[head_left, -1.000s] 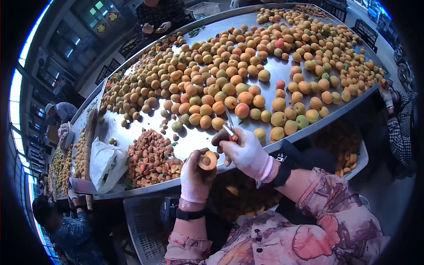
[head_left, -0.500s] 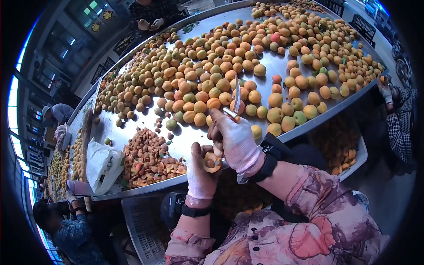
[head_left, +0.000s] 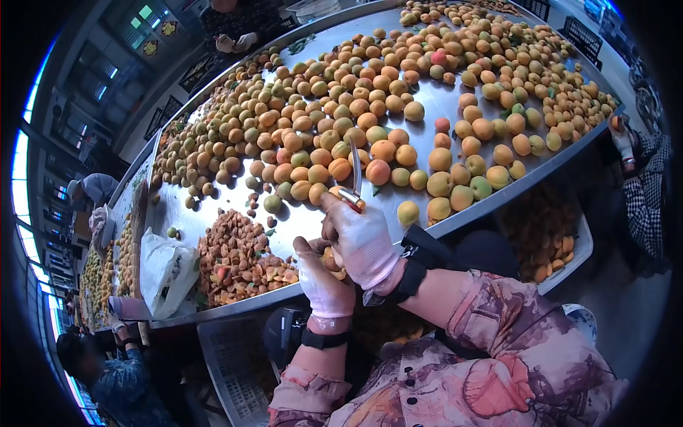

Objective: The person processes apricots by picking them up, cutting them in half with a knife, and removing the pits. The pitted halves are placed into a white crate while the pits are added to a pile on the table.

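A folding knife [head_left: 356, 169] is gripped in my right hand [head_left: 363, 238], its curved blade pointing up and away from me. My left hand [head_left: 324, 281], in a white glove with bare fingertips, is closed around an apricot [head_left: 330, 260]. The fingers of my right hand meet that apricot and partly cover it, so its cut face is hidden. Both hands are over the table's near edge. Just left of them lies a heap of apricot pits [head_left: 238, 249] with some flesh mixed in. Whole apricots [head_left: 377, 172] lie beyond the blade.
Many loose apricots cover the metal table [head_left: 427, 114]. A white plastic bag [head_left: 167, 267] sits at the left edge. Below the edge are a crate [head_left: 231, 363] and a bin of apricot halves [head_left: 551, 249]. Co-workers' hands show at the far side [head_left: 236, 43] and right [head_left: 622, 139].
Both hands have come together around the apricot, and its open cut face has turned out of sight. My right hand and the knife have moved left and slightly down.
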`<state>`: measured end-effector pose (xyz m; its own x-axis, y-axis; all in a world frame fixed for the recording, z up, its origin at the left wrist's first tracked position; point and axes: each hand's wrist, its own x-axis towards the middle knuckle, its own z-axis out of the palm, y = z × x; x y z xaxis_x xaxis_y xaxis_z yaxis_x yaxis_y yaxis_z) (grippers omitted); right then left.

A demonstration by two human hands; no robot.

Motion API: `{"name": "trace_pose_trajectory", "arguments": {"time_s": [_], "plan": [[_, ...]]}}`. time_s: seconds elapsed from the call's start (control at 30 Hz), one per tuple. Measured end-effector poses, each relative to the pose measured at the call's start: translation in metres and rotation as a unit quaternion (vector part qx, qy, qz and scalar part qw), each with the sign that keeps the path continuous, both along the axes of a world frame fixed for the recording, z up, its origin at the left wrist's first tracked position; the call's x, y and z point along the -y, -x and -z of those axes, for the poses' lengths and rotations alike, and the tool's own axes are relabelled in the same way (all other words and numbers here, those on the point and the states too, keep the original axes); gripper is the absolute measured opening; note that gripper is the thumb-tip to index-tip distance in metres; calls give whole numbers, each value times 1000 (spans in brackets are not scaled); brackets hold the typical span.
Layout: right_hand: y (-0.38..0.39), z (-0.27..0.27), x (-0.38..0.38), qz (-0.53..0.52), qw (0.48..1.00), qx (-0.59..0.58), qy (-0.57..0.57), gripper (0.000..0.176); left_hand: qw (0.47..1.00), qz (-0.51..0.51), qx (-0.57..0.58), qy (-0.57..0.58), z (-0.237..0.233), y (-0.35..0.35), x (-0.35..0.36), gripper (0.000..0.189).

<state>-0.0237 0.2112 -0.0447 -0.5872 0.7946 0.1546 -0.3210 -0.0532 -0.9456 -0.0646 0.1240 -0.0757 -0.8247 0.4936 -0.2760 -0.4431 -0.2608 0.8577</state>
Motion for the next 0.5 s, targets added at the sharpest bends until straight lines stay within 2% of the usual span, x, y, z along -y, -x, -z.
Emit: {"name": "trace_pose_trajectory", "arguments": {"time_s": [0.07,0.13,0.17,0.23,0.3,0.4,0.5], "plan": [[0,-8,-2,1,998,-6,61,21,999,8,-24,24,-3,-1,1,63],[1,-17,-8,-24,958,-38,284,7,999,6,-27,34,-8,-1,0,65],[3,-22,-10,-19,923,-67,378,16,999,0,-18,32,-10,-2,-1,65],[6,-24,-12,-5,947,-46,318,26,999,-15,-13,35,-14,-5,-4,65],[-2,-33,-14,-30,895,-71,439,25,998,-33,-24,43,-17,-6,-6,66],[-2,-32,-17,-48,894,-72,439,18,994,-32,-85,67,-3,-1,-4,64],[-2,-32,-15,-31,940,-54,336,16,987,-27,-121,98,0,4,-2,61]]}}
